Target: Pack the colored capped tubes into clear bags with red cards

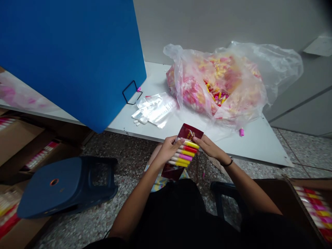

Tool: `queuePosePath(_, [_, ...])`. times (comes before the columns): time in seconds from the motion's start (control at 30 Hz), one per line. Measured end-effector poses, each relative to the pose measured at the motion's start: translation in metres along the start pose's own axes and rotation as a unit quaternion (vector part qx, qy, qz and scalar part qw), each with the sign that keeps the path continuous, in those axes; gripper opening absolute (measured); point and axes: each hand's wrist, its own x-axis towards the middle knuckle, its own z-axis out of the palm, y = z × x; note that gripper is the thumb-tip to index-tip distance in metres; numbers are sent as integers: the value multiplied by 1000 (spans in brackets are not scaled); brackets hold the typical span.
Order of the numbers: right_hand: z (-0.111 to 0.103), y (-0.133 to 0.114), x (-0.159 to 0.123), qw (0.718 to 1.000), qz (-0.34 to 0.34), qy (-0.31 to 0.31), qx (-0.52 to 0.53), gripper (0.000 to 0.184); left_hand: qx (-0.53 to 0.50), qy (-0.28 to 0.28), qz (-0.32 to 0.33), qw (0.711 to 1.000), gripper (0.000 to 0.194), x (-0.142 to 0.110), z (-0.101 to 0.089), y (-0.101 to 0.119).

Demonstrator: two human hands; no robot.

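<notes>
Low in front of my body, just off the table's front edge, I hold a flat pack with both hands. It is a row of white sticks with yellow, red and pink ends, lying against a dark red printed card that shows above and below the row. My left hand grips the pack's left side, thumb across the top sticks. My right hand pinches its upper right edge, with the thumb near the card. Plastic glints over the card. Fingers behind the pack are hidden.
On the white table lie clear plastic bags, a large bag of coloured pieces and a loose pink piece. A blue board overhangs the left. Blue stool and box of similar packs flank me.
</notes>
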Motion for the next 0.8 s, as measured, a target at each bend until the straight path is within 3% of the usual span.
queuePosePath(0.1, [-5,8,1,996,18,80,-34,63,23,-62,7,998,41,1,-12,-5])
queuePosePath(0.2, [-8,20,4,978,56,203,1,64,89,-66,9,994,38,-1,-27,-9])
queuePosePath(0.33, [-1,37,6,956,77,256,118,56,99,-144,-13,985,34,-3,-39,-13])
queuePosePath(0.4, [2,42,7,941,85,283,167,54,93,-153,-13,984,32,-3,-39,-17])
queuePosePath(0.5, [-1,44,6,940,76,254,216,50,78,-110,7,991,31,-3,-33,-26])
queuePosePath(0.67, [-17,45,-3,968,95,68,221,44,87,-55,28,994,31,1,-32,-32])
queuePosePath(0.73, [-16,49,-7,975,89,61,196,48,140,-24,27,990,33,8,-39,-26])
queuePosePath(0.8, [-6,56,-8,976,71,128,161,53,230,47,60,970,32,19,-46,-18])
